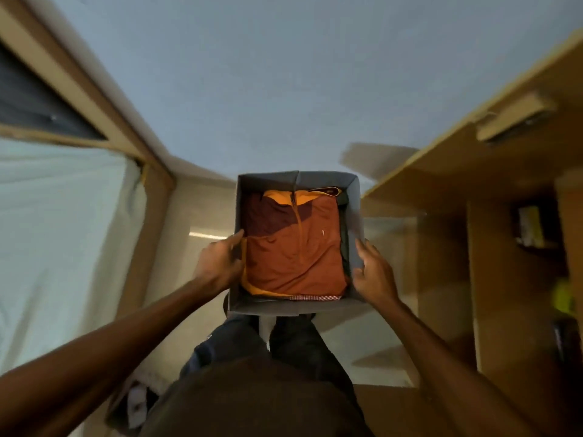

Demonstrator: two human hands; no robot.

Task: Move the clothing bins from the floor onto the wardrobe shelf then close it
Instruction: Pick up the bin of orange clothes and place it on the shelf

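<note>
We have the grey fabric bin (296,181) held up in front of us at the middle of the view, clear of the floor, with our legs (284,339) showing just below its near edge. Folded inside it lies a rust-orange garment (296,247) with a zip running up its middle and a darker maroon patch at its far left; a yellow-orange layer peeks out at the far end and along the near left edge, a dark green piece runs down the right side, and a strip of red-and-white check shows at the near edge. Our left hand (219,263) grips the bin's left wall, fingers curled over the rim and reaching inside. Our right hand (373,272) clasps the right wall in the same way, thumb lying along the rim, so the bin sits squarely between the two hands. To the right stands the open wooden wardrobe (457,234), its shelves holding small items that are too blurred for us to identify. To the left we see a pale curtain (63,231) below a wooden window frame (75,86), and beyond the bin a plain blue-grey wall.
</note>
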